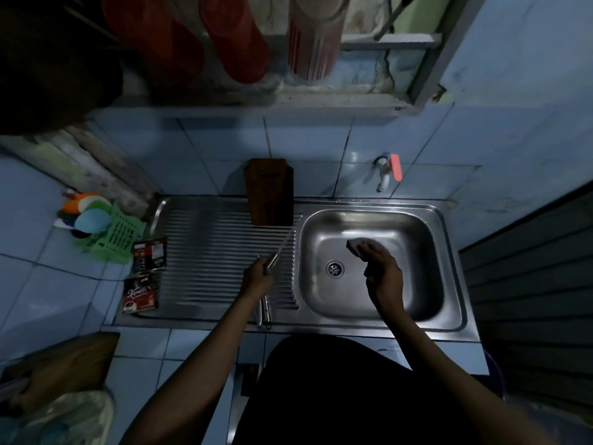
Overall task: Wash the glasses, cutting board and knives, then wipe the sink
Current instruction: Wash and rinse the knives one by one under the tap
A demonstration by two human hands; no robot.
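We hold a knife (278, 252) in our left hand (256, 277), fingers wrapped round its metal handle, over the ribbed drainboard (208, 252) near its right edge, just beside the sink basin (401, 300). The blade's long axis runs up and to the right from the fist, its tip pointing toward the foot of the wooden cutting board (269, 191), which stands propped against the tiled wall at the drainboard's back edge. Our right hand (383, 274) hovers over the basin with a sponge (359, 247) under its fingers; they curl over it, though how tightly they clamp we cannot tell.

The relation that counts: the sponge lies to the right of the blade, the basin rim between them, so we judge that the two hands must meet over the bowl, the blade swinging right or the sponge coming left. The right hand is nearer the tap (383, 175), which has a pink lever and is set in the wall behind the basin's back edge.

More cutlery (264, 311) lies below our left wrist at the drainboard's front edge. No glasses are visible.

At the drainboard's left edge lie two sachet packs (144, 277); the lower one carries a script word we cannot read surely. A green basket (118, 232) stands left of them.
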